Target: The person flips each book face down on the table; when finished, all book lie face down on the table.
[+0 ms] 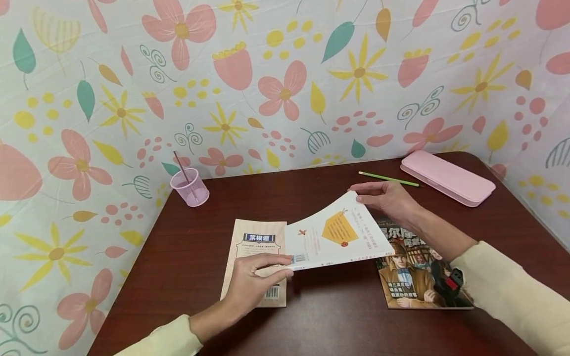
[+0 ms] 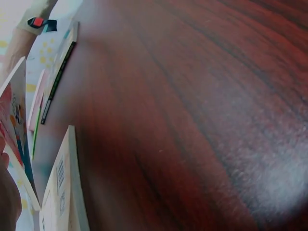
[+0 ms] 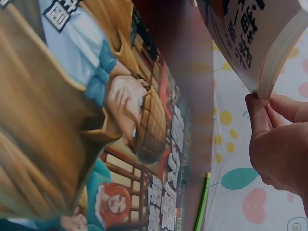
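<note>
A thin white paperback book with an orange patch on its cover is held tilted above the table. My left hand pinches its near left corner between thumb and fingers. At its far right corner, my right hand pinches it too; the right wrist view shows the page edges between those fingertips. Partly beneath the left hand lies a beige book. An illustrated book lies under the right forearm, which covers part of it. In the left wrist view the white book's colourful other cover shows.
On the dark wooden table a pink mesh cup with a thin stick stands at the back left. A green pencil and a pink pencil case lie at the back right. A flowered cloth hangs behind the table.
</note>
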`<act>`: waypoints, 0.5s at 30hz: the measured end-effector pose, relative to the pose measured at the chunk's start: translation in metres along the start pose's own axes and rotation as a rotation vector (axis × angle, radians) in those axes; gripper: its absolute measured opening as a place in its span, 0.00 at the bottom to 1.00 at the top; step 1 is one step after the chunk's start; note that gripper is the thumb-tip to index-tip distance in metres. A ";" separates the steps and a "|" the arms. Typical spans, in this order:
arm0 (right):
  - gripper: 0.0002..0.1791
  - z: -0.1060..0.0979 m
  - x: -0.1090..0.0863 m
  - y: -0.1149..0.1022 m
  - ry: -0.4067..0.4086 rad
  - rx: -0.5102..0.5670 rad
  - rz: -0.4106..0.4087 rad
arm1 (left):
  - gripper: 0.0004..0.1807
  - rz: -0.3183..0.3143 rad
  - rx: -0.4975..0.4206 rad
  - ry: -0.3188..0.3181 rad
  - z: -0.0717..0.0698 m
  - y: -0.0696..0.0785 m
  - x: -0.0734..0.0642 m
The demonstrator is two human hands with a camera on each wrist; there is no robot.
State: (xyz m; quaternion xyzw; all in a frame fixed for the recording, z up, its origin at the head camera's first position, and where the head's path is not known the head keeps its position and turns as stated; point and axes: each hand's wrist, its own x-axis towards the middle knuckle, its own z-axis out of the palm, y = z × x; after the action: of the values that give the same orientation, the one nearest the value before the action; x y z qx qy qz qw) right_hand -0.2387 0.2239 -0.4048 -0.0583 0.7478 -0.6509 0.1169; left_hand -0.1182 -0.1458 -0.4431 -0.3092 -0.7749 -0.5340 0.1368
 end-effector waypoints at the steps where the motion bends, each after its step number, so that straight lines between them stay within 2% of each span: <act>1: 0.28 0.001 0.000 0.001 -0.003 -0.008 -0.001 | 0.10 0.017 0.010 -0.007 0.002 0.000 -0.001; 15: 0.23 0.008 0.008 0.011 -0.008 -0.134 0.003 | 0.14 0.320 0.142 -0.041 0.022 -0.004 -0.008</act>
State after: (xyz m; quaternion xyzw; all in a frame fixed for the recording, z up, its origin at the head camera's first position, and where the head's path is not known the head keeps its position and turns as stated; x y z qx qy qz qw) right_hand -0.2436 0.2154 -0.4173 -0.0673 0.7894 -0.5989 0.1167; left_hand -0.1124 -0.1294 -0.4592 -0.4288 -0.7542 -0.4430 0.2258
